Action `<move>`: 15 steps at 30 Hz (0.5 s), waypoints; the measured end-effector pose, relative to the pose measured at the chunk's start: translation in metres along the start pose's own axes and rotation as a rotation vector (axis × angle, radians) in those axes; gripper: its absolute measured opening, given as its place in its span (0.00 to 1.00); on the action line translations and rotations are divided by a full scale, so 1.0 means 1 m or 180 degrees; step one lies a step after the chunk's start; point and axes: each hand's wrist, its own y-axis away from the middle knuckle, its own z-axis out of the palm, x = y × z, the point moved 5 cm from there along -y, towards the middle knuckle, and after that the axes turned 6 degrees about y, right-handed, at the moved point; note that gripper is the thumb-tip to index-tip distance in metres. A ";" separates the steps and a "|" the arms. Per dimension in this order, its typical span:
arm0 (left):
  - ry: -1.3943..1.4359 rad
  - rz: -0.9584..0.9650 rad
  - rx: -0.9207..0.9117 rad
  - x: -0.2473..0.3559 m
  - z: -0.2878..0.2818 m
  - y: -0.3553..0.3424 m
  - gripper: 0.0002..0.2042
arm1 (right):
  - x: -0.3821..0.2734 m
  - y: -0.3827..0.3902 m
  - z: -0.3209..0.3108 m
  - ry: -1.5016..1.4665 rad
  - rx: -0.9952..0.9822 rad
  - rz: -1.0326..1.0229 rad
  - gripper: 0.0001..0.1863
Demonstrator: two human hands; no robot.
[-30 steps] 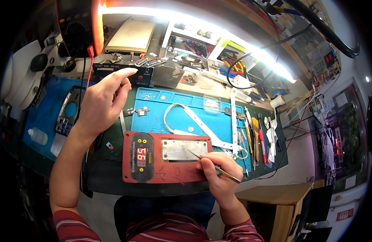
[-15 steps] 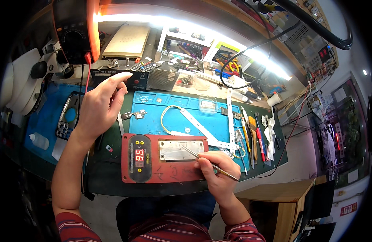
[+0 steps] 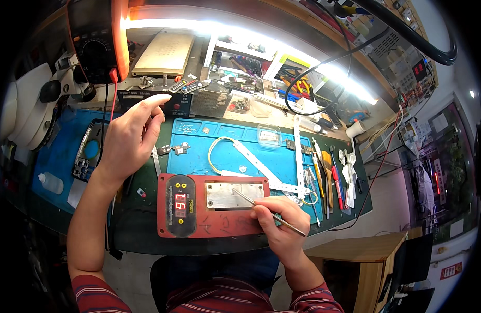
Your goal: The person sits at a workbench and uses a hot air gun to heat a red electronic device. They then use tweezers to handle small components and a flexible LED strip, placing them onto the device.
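My right hand [image 3: 282,224] is closed round a slim pair of metal tweezers [image 3: 266,211]. Their tip is at the silvery metal plate [image 3: 219,197] of a red heating plate unit [image 3: 232,225]; whether it touches the surface or a small piece there I cannot tell. A dark panel [image 3: 182,225] with a lit red display fills the unit's left end. Raised above the left side of the bench, my left hand [image 3: 130,136] holds nothing that I can see, its index finger stretched out and the thumb apart from it.
Beyond the heater lies a blue work mat [image 3: 191,156] with white strips [image 3: 253,160] and a small clear box [image 3: 269,135]. Brushes and pens [image 3: 326,177] line its right. An orange-edged multimeter [image 3: 97,44] hangs at upper left. A bottle [image 3: 51,182] lies at left.
The tweezers have shifted slightly in my right hand, their back end a little lower. The heater's red display reads differently. My left hand stays in place.
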 end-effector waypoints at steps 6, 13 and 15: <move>-0.0014 -0.0036 -0.0003 -0.001 -0.001 0.000 0.18 | 0.002 0.000 0.000 -0.0153 0.0014 0.0107 0.05; 0.0037 -0.0043 0.0093 -0.002 -0.001 0.002 0.18 | 0.005 0.019 -0.038 -0.0559 0.0313 0.0386 0.07; 0.0108 -0.0034 0.0100 0.003 0.001 -0.001 0.18 | 0.009 0.037 -0.077 -0.0657 0.0713 0.0552 0.10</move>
